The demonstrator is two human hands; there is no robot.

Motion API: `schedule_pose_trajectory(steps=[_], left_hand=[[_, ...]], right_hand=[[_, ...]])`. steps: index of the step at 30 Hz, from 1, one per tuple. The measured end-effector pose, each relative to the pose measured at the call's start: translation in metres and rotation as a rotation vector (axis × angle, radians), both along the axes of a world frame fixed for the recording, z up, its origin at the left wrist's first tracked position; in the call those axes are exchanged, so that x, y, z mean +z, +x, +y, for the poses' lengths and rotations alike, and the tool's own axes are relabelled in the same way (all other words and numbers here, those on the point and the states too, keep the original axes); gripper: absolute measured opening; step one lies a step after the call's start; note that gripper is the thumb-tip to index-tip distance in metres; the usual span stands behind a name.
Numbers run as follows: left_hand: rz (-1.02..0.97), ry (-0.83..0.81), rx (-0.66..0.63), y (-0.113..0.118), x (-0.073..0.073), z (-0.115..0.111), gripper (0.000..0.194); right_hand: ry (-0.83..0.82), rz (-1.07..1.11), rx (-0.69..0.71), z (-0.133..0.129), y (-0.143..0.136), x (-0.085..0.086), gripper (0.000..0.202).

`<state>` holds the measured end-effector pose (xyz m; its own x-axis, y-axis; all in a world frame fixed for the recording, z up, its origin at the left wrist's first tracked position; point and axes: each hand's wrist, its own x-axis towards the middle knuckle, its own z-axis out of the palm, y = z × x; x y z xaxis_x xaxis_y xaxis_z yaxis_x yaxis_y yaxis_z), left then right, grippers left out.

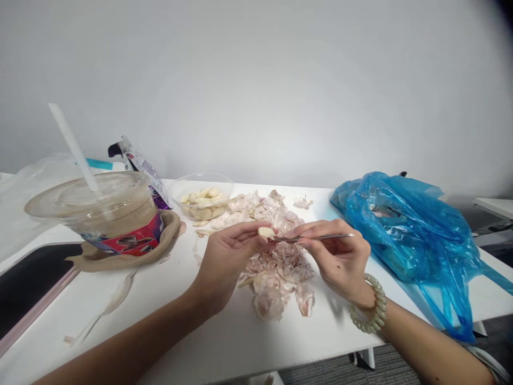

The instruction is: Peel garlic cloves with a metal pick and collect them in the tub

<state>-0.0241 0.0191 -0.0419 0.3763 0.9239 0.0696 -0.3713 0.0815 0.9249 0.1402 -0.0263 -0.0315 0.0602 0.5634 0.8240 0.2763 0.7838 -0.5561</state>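
Between the thumb and fingers of my left hand (228,256) is a pale garlic clove (265,232). My right hand (336,256), with a beaded bracelet (371,305) on its wrist, grips a thin metal tool (328,236). The tool's tip end is at the clove's right side; whether it cuts in cannot be told. Beneath both hands a pile of garlic skins (276,278) spreads over the white table (224,342). Behind my left hand stands a clear round bowl (224,187) holding several peeled cloves (204,198).
A large drink cup (120,222) with a straw (74,144) stands left in a cardboard holder (172,230). Left of it lie a dark-screened device (32,283) and clear plastic (24,198). A purple packet (146,171) stands behind. Right is a blue plastic bag (409,230).
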Motion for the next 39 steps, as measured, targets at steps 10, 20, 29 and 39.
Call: schedule_pose_trajectory(steps=[10, 20, 29, 39], left_hand=[[-0.083, -0.024, -0.037, -0.0023, 0.0035, 0.0004, 0.013], [-0.005, -0.008, -0.030, -0.0011, 0.0061, -0.0020, 0.018], [0.033, -0.012, -0.077, -0.0016, 0.0024, -0.0003, 0.016], [0.035, -0.016, -0.079, -0.0020, 0.0017, -0.0017, 0.016]], right_hand=[[0.059, 0.038, -0.123, 0.0031, 0.0004, 0.0001, 0.016], [0.118, -0.028, -0.122, 0.0062, -0.0001, -0.0020, 0.023], [0.054, -0.057, 0.038, 0.0029, 0.0018, -0.0028, 0.026], [0.067, -0.123, 0.039, 0.0018, 0.0025, -0.0015, 0.029]])
